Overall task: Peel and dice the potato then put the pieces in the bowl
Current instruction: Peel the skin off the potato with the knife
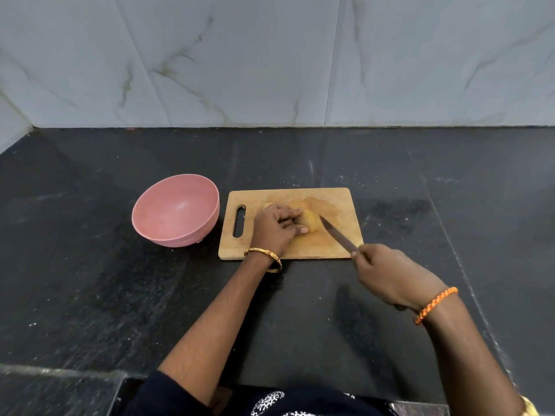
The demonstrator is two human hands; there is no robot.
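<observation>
A peeled yellow potato (pixel 312 222) lies on a wooden cutting board (pixel 336 202) in the middle of the counter. My left hand (pixel 276 228) presses down on its left side, fingers curled over it. Slice lines show on the potato's exposed right end. My right hand (pixel 393 277) grips a knife (pixel 338 234) by the handle; its tip rests just right of the potato, the blade slanting back toward me. An empty pink bowl (pixel 175 210) stands left of the board. A small potato bit peeks out behind my left hand.
The board and bowl sit on a black stone counter (pixel 90 280), backed by a grey marble-tiled wall (pixel 270 61). The counter's front edge runs near my body at the bottom.
</observation>
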